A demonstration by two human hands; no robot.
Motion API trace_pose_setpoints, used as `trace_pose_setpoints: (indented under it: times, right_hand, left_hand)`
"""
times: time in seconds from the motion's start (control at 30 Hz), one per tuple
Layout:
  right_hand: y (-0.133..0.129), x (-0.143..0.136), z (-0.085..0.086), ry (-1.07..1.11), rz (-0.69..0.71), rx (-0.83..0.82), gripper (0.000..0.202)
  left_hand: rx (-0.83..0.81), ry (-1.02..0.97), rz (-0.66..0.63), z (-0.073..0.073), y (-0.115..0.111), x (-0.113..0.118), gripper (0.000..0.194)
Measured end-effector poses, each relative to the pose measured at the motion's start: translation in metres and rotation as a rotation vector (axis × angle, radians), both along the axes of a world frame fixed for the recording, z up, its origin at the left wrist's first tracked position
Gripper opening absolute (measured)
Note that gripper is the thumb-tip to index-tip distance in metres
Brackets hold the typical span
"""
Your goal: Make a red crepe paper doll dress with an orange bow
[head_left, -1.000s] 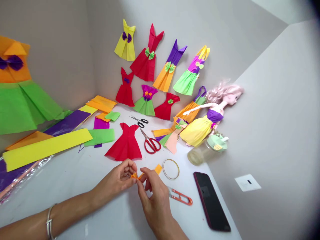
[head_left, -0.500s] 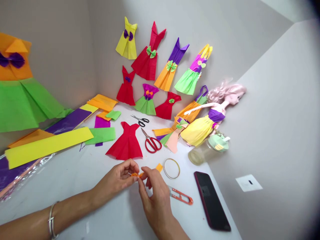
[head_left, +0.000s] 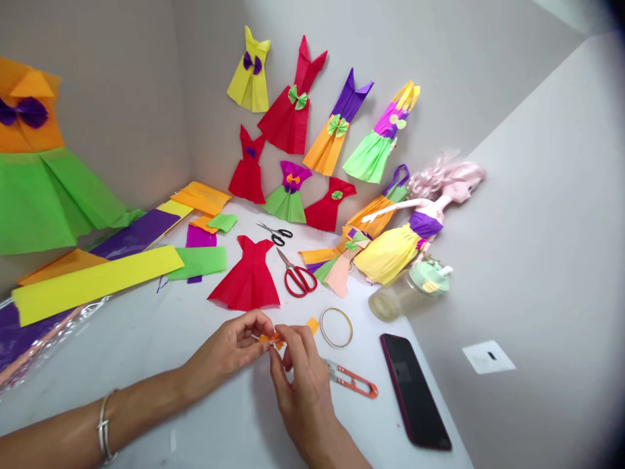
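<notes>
Between my two hands is a small gathered piece of orange paper [head_left: 278, 341], held low over the white table. My left hand [head_left: 239, 342] pinches it from the left with thumb and fingertips. From the right, my right hand [head_left: 303, 374] closes thumb and fingers on it, and its fingers partly cover the piece. Just behind the hands lies a red paper dress [head_left: 247, 277]. Another flat orange scrap [head_left: 312, 325] shows past my right hand. Orange thread snips [head_left: 354, 381] lie right beside that hand.
Red scissors [head_left: 299, 280], black scissors [head_left: 277, 233], a bangle [head_left: 336, 327], a phone [head_left: 415, 391] and a lidded jar [head_left: 390, 303] lie to the right and behind. A doll [head_left: 415, 228] leans at the wall. Paper strips [head_left: 97, 283] cover the left side.
More of the orange piece shows between my fingertips. Both hands keep nearly the same place, and the view has shifted slightly.
</notes>
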State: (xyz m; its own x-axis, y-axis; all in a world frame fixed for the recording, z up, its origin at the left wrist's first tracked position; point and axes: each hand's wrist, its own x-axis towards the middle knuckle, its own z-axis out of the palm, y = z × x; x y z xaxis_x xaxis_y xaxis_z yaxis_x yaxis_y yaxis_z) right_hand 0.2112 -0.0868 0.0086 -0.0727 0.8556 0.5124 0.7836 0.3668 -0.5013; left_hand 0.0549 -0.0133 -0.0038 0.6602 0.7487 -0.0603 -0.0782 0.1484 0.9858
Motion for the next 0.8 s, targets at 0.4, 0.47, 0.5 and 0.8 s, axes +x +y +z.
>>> trace_pose_setpoints:
  times: [0.4, 0.47, 0.5, 0.8]
  right_hand:
    - [0.0002, -0.0009, 0.0014, 0.029, 0.016, -0.001, 0.032]
    - [0.0001, -0.0001, 0.0000, 0.023, 0.020, -0.011, 0.031]
    - [0.0000, 0.0003, -0.0009, 0.019, 0.021, -0.017, 0.031]
    - [-0.0008, -0.0005, -0.0019, 0.026, 0.012, 0.020, 0.030]
  left_hand:
    - [0.000, 0.004, -0.005, 0.0010, 0.0006, 0.0017, 0.026]
    - [0.007, 0.007, -0.002, 0.0009, 0.0000, 0.0016, 0.027]
    - [0.009, 0.005, -0.002, 0.0007, -0.0002, 0.0014, 0.028]
    - [0.010, 0.017, -0.013, 0.0018, -0.0013, -0.0005, 0.027]
